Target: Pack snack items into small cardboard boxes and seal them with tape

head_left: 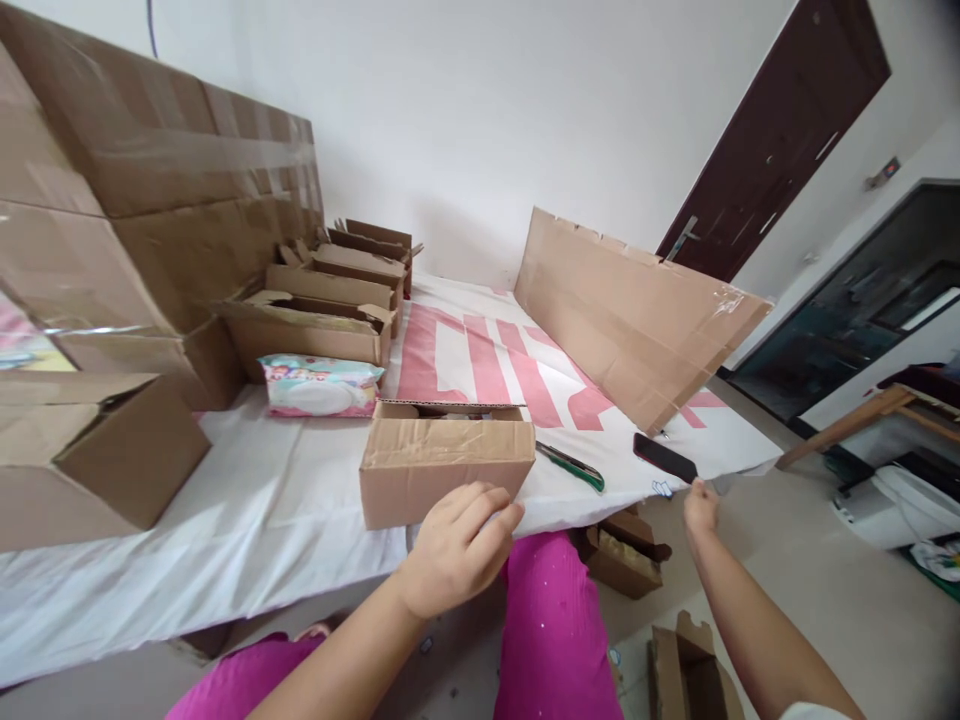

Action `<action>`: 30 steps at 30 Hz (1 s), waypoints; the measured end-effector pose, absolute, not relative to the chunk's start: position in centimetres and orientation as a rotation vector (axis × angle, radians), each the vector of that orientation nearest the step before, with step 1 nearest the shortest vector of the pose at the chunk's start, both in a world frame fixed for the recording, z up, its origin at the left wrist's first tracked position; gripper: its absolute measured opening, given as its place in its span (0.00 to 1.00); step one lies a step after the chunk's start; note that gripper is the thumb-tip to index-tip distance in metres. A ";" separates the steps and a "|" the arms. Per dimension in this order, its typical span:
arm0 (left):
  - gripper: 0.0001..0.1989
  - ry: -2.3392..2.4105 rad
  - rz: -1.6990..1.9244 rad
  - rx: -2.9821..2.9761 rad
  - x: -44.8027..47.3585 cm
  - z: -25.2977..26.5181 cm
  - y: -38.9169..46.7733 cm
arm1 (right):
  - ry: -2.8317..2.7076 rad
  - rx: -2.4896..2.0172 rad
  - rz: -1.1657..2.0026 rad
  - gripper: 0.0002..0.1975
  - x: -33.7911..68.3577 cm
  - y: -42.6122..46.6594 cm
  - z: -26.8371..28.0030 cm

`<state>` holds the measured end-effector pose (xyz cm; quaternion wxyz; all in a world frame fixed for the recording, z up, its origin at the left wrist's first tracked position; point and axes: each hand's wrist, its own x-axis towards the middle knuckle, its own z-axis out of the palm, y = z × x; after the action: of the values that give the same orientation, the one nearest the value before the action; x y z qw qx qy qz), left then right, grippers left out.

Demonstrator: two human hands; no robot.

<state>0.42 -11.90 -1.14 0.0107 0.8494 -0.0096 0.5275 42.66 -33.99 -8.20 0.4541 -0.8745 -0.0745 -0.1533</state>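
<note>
A small cardboard box (448,490) with its top partly open stands at the table's front edge; its contents are mostly hidden. My left hand (459,550) is in front of the box's lower right side, fingers loosely curled together with nothing visible in them. Farther right, my right hand (701,510) pinches the near end of a dark smartphone (664,457), which lies over the table's front right corner. Between the box and the phone lies a green utility knife (574,468).
A pack of wipes (322,386) and a row of open cardboard boxes (315,330) stand behind on the left. Large taped cartons (202,170) rise beyond them. A cardboard panel (630,320) stands at the back right. Below, open boxes (619,560) sit on the floor.
</note>
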 end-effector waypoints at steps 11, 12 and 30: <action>0.16 1.429 1.390 2.080 -6.2 1.7 -3.6 | -1.100 -1.787 0.016 0.25 29.6 -22.3 -1.7; 0.18 1.398 1.296 2.056 -6.4 1.6 -3.1 | -1.238 -1.738 0.087 0.24 27.8 -21.3 -0.9; 0.08 0.733 0.887 2.664 -6.4 2.8 -5.5 | -2.391 -1.714 -0.069 0.17 16.3 -15.9 5.3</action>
<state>-6.45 -5.48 2.78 0.1195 0.9114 0.2509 0.3036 16.27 -15.86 5.32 0.0994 -0.5796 -0.8085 -0.0233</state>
